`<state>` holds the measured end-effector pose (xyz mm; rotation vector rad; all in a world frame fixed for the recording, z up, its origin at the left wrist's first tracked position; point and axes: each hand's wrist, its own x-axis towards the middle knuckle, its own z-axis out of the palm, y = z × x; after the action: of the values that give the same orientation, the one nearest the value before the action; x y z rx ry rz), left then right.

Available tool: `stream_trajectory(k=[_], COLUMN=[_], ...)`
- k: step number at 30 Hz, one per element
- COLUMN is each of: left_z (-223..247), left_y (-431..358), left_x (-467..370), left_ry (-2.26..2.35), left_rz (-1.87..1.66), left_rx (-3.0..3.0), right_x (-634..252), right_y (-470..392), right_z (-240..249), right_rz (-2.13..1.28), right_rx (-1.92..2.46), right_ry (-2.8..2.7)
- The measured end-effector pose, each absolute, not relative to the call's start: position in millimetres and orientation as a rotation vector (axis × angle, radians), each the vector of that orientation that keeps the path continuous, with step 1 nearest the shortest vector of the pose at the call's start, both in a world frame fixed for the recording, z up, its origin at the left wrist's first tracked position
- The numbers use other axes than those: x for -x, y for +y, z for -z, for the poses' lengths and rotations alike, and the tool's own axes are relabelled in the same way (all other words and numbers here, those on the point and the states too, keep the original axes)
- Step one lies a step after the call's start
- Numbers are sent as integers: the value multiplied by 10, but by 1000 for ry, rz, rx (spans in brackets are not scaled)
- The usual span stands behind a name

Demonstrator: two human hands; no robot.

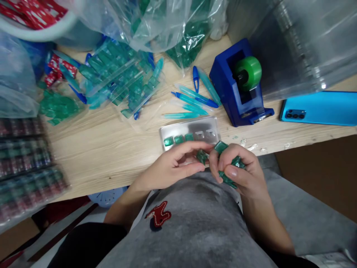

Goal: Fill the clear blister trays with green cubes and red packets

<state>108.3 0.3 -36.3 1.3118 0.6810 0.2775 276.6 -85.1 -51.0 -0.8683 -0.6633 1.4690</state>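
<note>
Several green translucent packets (229, 180) are clutched in my right hand (241, 169), whose fingers are curled round them. One packet (221, 146) sticks out at its fingertips. My left hand (178, 160) is just beside it, thumb and fingers closing on a small dark green piece (202, 156). Behind the hands a shallow metal tray (189, 124) lies on the table, holding a row of green pieces (178, 139) and, to their right, clear ones (205, 134). My left hand covers the tray's front edge.
A blue tape dispenser (231, 89) stands behind my right hand, with a blue phone (320, 108) farther right. Blue and teal pen-like pieces (192, 100) lie behind the tray. Bags of green parts (119, 70) fill the back left; packed rows (28, 163) sit at the left.
</note>
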Motion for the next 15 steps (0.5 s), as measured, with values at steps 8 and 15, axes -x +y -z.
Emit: stream_trajectory(k=[8, 15], left_z=[322, 293], left_y=[-4, -26], left_x=[-1004, -930], left_ry=[628, 587], left_rz=[-482, -519], left_rx=[-802, -697], right_x=[-2769, -2850], right_y=[-787, -809], right_z=[423, 391], right_rz=[-1296, -984], right_rx=[989, 1196], right_ry=[-532, -546])
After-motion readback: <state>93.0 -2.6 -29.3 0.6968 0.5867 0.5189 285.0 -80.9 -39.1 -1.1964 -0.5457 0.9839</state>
